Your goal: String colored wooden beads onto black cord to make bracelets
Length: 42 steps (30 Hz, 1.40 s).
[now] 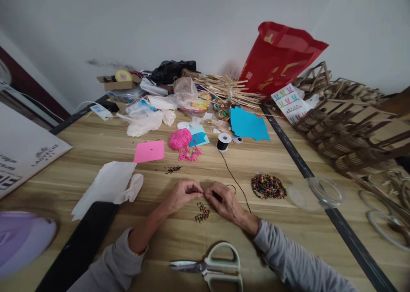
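My left hand (183, 193) and my right hand (224, 200) meet fingertip to fingertip over the wooden table (288, 240), pinching something tiny between them, most likely the black cord (233, 178) that runs back to a black spool (223, 142). What the left fingers grip is too small to make out. A small cluster of beads (202, 212) lies just below the fingertips. A bigger pile of coloured beads (268, 187) sits to the right of my right hand.
Scissors (211, 267) lie near the front edge. Pink yarn (181, 140), pink paper (149, 151), blue paper (248, 124), white tissue (109, 185), a clear lid (315, 192) and a red bag (277, 57) surround the hands. Wooden lattice pieces (349, 129) fill the right side.
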Available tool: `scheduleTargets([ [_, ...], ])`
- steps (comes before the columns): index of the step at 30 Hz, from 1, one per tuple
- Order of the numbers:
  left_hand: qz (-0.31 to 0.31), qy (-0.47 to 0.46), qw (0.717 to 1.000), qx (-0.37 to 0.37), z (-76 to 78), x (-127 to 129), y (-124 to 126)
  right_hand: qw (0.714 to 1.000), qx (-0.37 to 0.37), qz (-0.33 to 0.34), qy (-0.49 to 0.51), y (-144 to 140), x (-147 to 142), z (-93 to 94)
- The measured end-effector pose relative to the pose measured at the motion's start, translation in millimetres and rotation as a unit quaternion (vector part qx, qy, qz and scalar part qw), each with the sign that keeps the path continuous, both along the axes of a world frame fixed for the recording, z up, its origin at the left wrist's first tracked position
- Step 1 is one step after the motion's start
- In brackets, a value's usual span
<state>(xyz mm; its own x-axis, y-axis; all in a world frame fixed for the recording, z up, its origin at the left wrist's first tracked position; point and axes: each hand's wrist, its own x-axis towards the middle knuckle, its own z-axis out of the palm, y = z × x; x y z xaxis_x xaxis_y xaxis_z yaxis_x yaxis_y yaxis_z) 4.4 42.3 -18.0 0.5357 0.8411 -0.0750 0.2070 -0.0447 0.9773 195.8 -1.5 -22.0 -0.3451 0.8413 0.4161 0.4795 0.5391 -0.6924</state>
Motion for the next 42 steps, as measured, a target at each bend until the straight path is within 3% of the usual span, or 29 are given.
scheduleTargets([
  [17, -0.013, -0.007, 1.0, -0.006, -5.3, -0.6, 0.7, 1.0, -0.006, -0.006, 0.015, -1.3, 0.3, 2.4],
  [25, -0.015, -0.029, 0.998, -0.046, -2.7, 0.4, -1.2, 1.0, -0.002, 0.005, 0.023, -2.6, -0.4, 2.1],
  [36, -0.021, -0.001, 1.0, 0.0, -1.7, -0.4, 0.3, 0.998, 0.02, 0.049, 0.032, -0.5, 0.2, 2.8],
  [42, -0.039, 0.006, 0.999, -0.005, 0.1, -2.7, 0.5, 0.999, 0.032, 0.012, 0.007, -1.8, -1.1, 3.9],
])
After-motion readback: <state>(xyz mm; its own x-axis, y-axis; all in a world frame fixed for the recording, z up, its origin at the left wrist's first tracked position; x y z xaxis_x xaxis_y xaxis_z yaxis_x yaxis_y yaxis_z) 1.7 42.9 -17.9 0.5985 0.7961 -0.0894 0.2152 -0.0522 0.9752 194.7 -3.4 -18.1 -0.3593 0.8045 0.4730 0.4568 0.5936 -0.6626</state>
